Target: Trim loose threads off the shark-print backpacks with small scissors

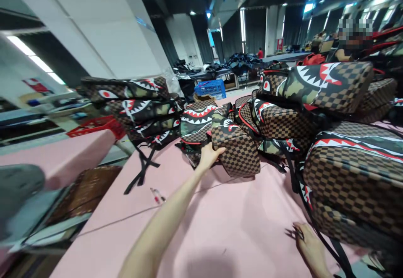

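My left hand (209,155) reaches forward and grips the near left edge of a brown checkered backpack (239,154), thumb on the outside and fingers partly hidden behind it. This backpack has camouflage and shark-teeth print and leans on the pink table (201,227) against other bags. Low on the right, my right hand (310,246) is closed around small dark thread snips (294,232), their tips pointing left just above the table. Close to that hand, on its right, stands a large checkered backpack (355,177) with black straps hanging down.
Several similar backpacks form a stack (147,110) at the back left and a taller pile (330,85) at the right. Pens (157,196) lie on the table's left part. Beyond are a red crate (97,126), a blue crate (210,88) and a person (352,45).
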A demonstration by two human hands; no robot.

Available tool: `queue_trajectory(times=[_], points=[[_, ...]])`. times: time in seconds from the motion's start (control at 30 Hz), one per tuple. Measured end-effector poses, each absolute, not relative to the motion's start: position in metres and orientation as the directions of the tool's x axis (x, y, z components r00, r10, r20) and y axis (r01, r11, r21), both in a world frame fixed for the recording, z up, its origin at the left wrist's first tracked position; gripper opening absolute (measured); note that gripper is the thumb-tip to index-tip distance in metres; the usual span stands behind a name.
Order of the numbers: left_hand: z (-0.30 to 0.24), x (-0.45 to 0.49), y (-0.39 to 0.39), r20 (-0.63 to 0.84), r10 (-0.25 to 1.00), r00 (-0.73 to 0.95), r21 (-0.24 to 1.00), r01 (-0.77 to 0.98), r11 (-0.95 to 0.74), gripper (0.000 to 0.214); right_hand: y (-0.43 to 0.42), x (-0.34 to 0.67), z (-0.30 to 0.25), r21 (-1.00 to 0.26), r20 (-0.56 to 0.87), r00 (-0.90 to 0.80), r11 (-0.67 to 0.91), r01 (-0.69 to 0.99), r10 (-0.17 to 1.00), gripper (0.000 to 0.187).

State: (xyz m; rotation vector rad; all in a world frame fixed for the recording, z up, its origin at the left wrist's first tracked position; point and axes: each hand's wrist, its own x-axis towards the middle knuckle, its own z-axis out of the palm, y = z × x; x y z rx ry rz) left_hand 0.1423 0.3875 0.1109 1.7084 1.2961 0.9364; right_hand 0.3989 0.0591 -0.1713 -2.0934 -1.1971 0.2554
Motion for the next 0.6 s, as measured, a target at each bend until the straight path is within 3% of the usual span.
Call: queue_trajectory(times=[0.17,0.3,0.47,0.53,0.6], points=[[0.064,0.126,0.256,0.088,0.994,0.058,0.957,0.272,-0.100,0.039,0.060,0.400,-0.150,-0.864,0.088,0.679,-0.284,0.417,0.729,0.042],[0.023,0.090,0.137,0.018,0.999,-0.044,0.983,0.181,-0.010,0.041,0.042,0.399,-0.141,-0.989,-0.001,0.716,-0.108,0.104,0.698,0.041],[-0.044,0.038,-0.002,-0.252,0.957,-0.140,0.967,-0.082,0.242,0.045,0.002,0.381,-0.126,-0.965,-0.156,0.604,0.010,-0.262,0.781,0.035],[-0.065,0.020,-0.047,-0.392,0.915,-0.098,0.920,-0.045,0.390,0.046,-0.009,0.367,-0.119,-0.954,-0.181,0.552,-0.008,-0.301,0.814,0.036],[-0.076,0.001,-0.079,-0.498,0.866,-0.052,0.859,0.111,0.500,0.043,-0.015,0.353,-0.115,-0.957,-0.192,0.518,-0.041,-0.289,0.833,0.040]])
